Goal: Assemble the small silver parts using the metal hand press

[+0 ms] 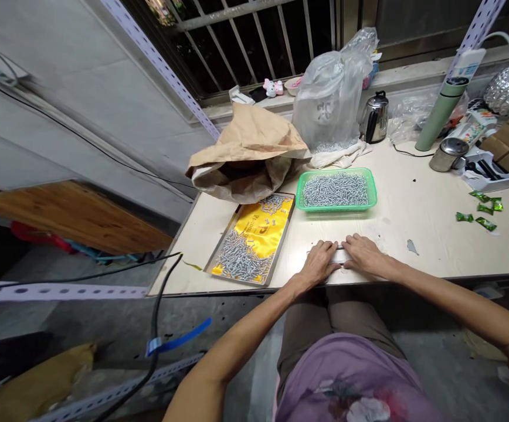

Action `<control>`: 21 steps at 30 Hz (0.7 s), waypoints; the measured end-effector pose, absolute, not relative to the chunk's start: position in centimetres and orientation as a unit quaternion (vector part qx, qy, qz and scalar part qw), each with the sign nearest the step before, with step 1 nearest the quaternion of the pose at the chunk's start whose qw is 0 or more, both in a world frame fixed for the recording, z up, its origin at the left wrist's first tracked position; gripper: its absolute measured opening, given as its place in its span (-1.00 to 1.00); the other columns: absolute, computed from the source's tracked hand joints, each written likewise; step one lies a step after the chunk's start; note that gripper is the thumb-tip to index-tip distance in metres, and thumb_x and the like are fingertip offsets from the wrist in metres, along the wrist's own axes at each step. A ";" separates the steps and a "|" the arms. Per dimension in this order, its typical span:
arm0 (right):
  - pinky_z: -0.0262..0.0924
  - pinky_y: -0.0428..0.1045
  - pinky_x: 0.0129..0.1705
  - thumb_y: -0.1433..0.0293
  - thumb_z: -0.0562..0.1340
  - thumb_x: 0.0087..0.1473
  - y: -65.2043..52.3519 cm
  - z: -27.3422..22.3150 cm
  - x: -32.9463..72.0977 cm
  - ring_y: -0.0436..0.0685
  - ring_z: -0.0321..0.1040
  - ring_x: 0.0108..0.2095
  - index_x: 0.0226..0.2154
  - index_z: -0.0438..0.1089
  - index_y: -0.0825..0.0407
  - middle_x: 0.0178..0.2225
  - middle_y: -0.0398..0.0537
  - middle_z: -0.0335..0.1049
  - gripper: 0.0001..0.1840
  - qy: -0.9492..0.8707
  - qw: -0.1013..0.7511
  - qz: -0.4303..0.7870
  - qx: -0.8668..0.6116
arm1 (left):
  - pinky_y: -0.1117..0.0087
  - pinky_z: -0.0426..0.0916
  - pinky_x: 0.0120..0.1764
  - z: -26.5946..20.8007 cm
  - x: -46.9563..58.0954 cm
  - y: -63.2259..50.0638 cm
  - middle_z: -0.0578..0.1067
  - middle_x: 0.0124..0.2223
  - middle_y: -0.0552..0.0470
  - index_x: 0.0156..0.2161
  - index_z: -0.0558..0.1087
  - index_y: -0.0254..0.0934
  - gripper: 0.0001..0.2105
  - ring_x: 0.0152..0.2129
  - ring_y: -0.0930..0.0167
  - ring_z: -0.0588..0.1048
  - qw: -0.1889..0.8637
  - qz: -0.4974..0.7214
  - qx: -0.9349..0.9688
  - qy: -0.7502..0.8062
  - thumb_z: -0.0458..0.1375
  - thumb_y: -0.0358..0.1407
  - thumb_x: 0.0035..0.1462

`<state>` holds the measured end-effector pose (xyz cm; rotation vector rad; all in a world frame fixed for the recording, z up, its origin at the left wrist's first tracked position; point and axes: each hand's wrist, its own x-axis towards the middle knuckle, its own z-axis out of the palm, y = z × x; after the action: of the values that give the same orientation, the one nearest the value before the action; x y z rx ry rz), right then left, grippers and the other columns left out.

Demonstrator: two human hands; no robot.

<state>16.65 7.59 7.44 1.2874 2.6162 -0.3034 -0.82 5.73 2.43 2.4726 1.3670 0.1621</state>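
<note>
Near the table's front edge, my left hand (319, 262) and my right hand (363, 254) are closed on the two ends of a small flat rectangular piece (339, 256). It is pale in the middle with dark long edges; most of it is hidden under my fingers, so its kind cannot be made out. Beyond my hands a green plastic basket (372, 203) holds many small silver screw-like metal parts (336, 191). To the left, a shallow tray (283, 239) lined with yellow printed cloth (257, 227) has more such parts heaped at its near end and some at its far end.
An open brown paper sack (258, 140) lies behind the tray. Along the back stand a clear plastic bag (327, 99), a steel kettle (375, 117) and a green flask (441, 114). A steel cup (448, 155) and several green wrapped sweets (485, 224) are at the right.
</note>
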 end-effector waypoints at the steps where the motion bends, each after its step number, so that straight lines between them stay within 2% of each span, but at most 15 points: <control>1: 0.13 0.04 -0.14 0.28 0.31 0.08 7.4 7.5 16.5 0.24 0.25 -0.11 -0.14 0.38 0.16 -0.15 0.12 0.37 -0.65 0.889 0.103 -0.092 0.436 | 0.19 0.33 -0.10 2.6 -0.7 5.6 0.39 -0.01 -0.14 0.11 0.26 -0.29 -0.55 -0.12 0.23 0.36 0.152 0.052 0.858 0.487 0.17 -0.19 0.14; 6: 0.08 0.02 -0.15 0.39 0.21 0.18 6.8 7.2 16.0 0.18 0.30 -0.16 -0.25 0.43 0.14 -0.24 0.07 0.42 -0.86 0.902 0.107 -0.062 0.414 | 0.27 0.32 -0.18 3.5 0.0 4.8 0.44 -0.10 -0.04 -0.01 0.38 -0.21 -0.73 -0.16 0.28 0.36 0.143 0.030 0.839 0.524 0.13 -0.23 0.19; 9: 0.08 0.00 -0.18 0.49 0.10 0.23 6.7 6.7 15.9 0.13 0.32 -0.22 -0.30 0.43 0.10 -0.30 0.02 0.43 -0.81 0.909 0.104 -0.066 0.399 | 0.30 0.31 -0.19 4.1 0.3 4.6 0.46 -0.17 -0.03 -0.09 0.44 -0.21 -0.82 -0.17 0.29 0.37 0.144 0.017 0.827 0.543 0.09 -0.26 0.22; 14: 0.11 0.00 -0.15 0.45 0.11 0.24 6.6 5.6 16.2 0.13 0.33 -0.23 -0.32 0.42 0.09 -0.32 0.03 0.42 -0.81 0.913 0.072 -0.055 0.398 | 0.28 0.34 -0.18 3.7 0.6 4.7 0.47 -0.19 -0.04 -0.11 0.46 -0.22 -0.82 -0.15 0.27 0.38 0.147 0.025 0.823 0.549 0.08 -0.27 0.22; 16: 0.14 0.02 -0.11 0.42 0.15 0.21 6.6 5.2 16.6 0.17 0.33 -0.18 -0.24 0.41 0.11 -0.26 0.07 0.43 -0.85 0.911 0.046 -0.045 0.408 | 0.24 0.35 -0.13 3.0 0.4 4.8 0.48 -0.14 -0.06 -0.06 0.43 -0.22 -0.78 -0.13 0.26 0.39 0.145 0.056 0.822 0.549 0.09 -0.26 0.21; 18: 0.16 0.06 -0.03 0.35 0.20 0.17 6.7 4.8 17.2 0.23 0.30 -0.05 -0.05 0.35 0.15 -0.10 0.16 0.40 -0.69 0.909 0.007 -0.042 0.415 | 0.18 0.34 -0.03 2.2 -0.1 4.6 0.45 -0.02 -0.11 0.04 0.37 -0.25 -0.68 -0.06 0.24 0.38 0.142 0.112 0.819 0.544 0.12 -0.22 0.19; 21: 0.08 0.17 0.13 0.18 0.19 0.15 6.5 4.0 18.3 0.33 0.07 0.19 0.18 0.12 0.17 0.18 0.29 0.14 -0.35 0.904 -0.049 -0.052 0.422 | 0.09 0.24 0.12 1.3 -1.7 3.6 0.34 0.15 -0.19 0.16 0.24 -0.27 -0.54 0.11 0.20 0.28 0.137 0.226 0.803 0.534 0.09 -0.16 0.21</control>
<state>18.28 6.46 4.04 1.3677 2.9326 -0.1694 -1.68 3.61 1.32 2.3243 1.5456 0.6529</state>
